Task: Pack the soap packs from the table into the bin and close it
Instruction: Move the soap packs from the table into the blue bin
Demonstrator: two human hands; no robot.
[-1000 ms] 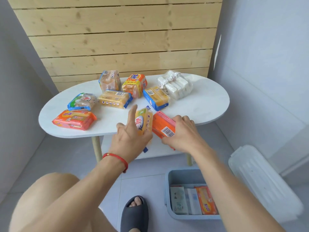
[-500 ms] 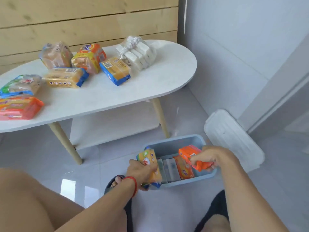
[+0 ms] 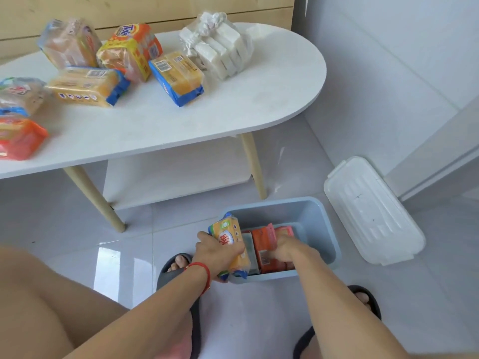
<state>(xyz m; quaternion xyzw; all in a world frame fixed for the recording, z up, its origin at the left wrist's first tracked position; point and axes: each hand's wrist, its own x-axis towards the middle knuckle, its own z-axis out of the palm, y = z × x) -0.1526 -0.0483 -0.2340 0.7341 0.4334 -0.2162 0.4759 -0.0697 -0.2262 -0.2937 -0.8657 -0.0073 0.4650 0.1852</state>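
Down at the blue bin (image 3: 318, 229) on the floor, the left hand (image 3: 216, 252) grips a yellow soap pack (image 3: 229, 238) at the rim while the right hand (image 3: 287, 251) presses an orange pack (image 3: 264, 244) inside, and crowding could wedge the yellow pack crooked, blocking the lid (image 3: 370, 211).

"Tide" in blue letters on an orange-and-yellow soap pack (image 3: 129, 51) at the back of the table (image 3: 259, 99); barcode stickers, digits too small to read, on the yellow-and-blue pack (image 3: 177, 77) beside it and on the orange pack (image 3: 264, 247) in the bin (image 3: 321, 229). Red characters, blurred beyond reading, on the yellow pack (image 3: 229, 239) in the left hand (image 3: 216, 255).
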